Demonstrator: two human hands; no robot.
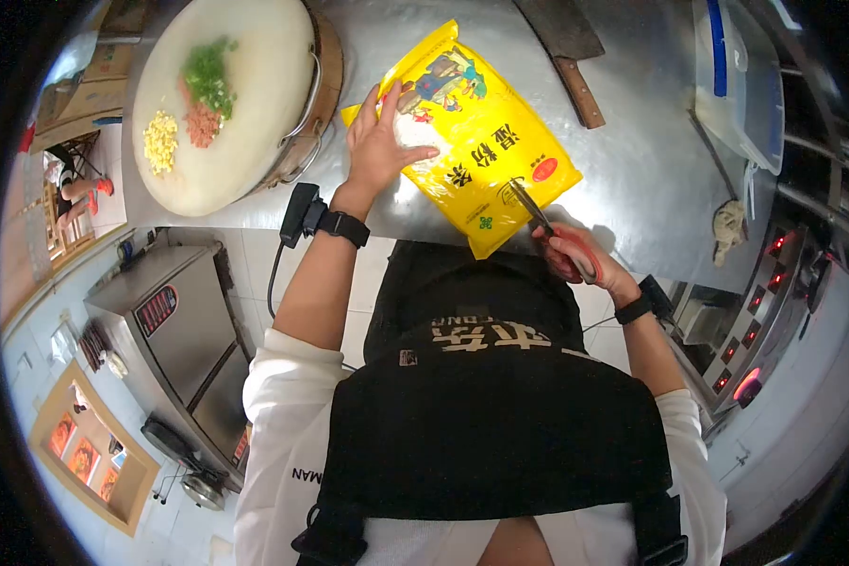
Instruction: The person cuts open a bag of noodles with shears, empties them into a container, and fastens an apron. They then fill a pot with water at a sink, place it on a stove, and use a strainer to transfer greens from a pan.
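A yellow printed plastic bag (524,132) lies tilted on the steel counter, its near corner reaching past the front edge. My left hand (379,146) rests on the bag's left side with fingers and thumb spread. In my right hand (585,257) is a pair of scissors (534,203) with red handles. Their blades point up and left over the bag's lower end, beside the printed lettering. A strap with a small black device is on each wrist.
A round cutting board (264,94) at the left carries chopped greens (209,77), pink minced bits (201,125) and yellow bits (160,141). A cleaver (571,57) lies beyond the bag. Clear plastic containers (740,85) and a cloth (728,231) are at the right.
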